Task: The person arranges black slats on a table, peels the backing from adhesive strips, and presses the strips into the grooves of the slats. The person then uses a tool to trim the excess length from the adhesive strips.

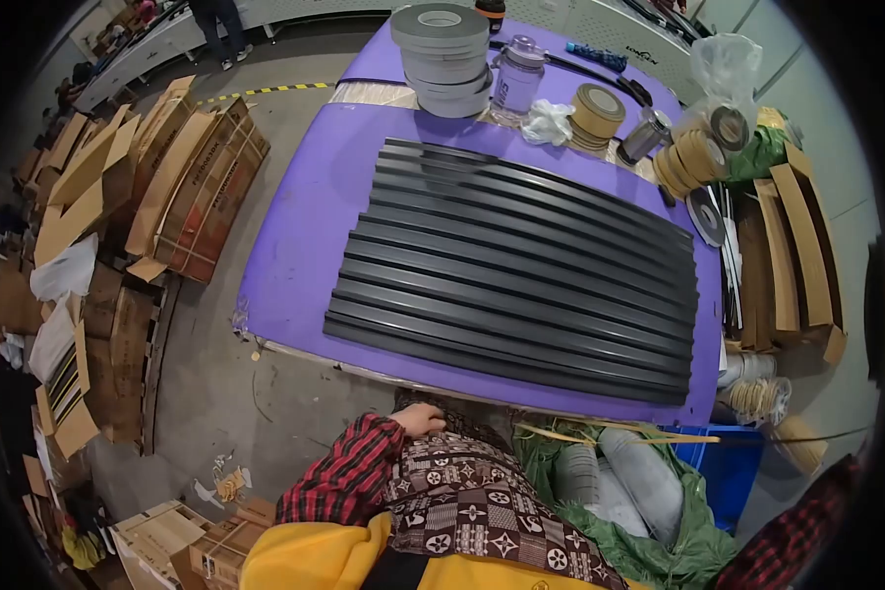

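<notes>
Black ribbed strips [511, 270] lie side by side on the purple table [295, 216]. My left hand [421, 420] rests on the patterned apron [477, 492], just below the table's front edge; its fingers are curled and partly hidden, and whether they hold anything I cannot make out. My right hand is out of view; only the red checked right sleeve [796, 531] shows at the lower right. Behind the strips stand a stack of grey tape rolls [442, 59], a clear bottle [517, 84], crumpled white plastic [548, 123] and brown tape rolls [597, 113].
Cardboard boxes [202, 187] are piled at the left. A green bag [698, 492] with grey rolls and a blue bin [728, 472] stand by the table's front right. More tape rolls [688, 162] sit at the right edge. A person [218, 28] stands far behind.
</notes>
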`<control>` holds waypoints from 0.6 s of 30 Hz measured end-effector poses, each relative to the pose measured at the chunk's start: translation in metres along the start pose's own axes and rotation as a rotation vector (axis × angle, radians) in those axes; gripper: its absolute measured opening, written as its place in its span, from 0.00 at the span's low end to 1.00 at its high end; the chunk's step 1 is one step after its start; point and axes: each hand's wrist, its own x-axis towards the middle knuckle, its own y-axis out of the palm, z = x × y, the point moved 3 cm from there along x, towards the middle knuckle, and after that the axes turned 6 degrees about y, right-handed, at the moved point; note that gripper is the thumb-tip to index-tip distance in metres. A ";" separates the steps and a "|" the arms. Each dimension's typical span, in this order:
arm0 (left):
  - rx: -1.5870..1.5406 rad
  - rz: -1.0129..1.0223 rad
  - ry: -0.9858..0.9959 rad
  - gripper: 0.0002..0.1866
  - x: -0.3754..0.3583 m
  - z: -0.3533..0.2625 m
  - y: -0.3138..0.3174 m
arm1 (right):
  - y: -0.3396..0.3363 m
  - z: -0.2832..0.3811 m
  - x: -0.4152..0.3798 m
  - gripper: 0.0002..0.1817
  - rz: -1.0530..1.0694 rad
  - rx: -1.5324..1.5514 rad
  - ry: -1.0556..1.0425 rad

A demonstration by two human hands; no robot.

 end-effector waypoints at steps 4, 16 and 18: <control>-0.831 -0.457 0.052 0.11 -0.045 -0.045 -0.141 | 0.199 0.169 -0.068 0.07 0.129 -0.132 -0.351; -0.374 -1.032 -0.312 0.09 -0.011 0.079 -0.294 | 0.576 0.125 -0.743 0.19 1.803 -0.013 0.208; -0.268 -1.186 -0.127 0.07 -0.014 0.082 -0.289 | 0.575 0.105 -0.800 0.10 1.793 -0.035 0.357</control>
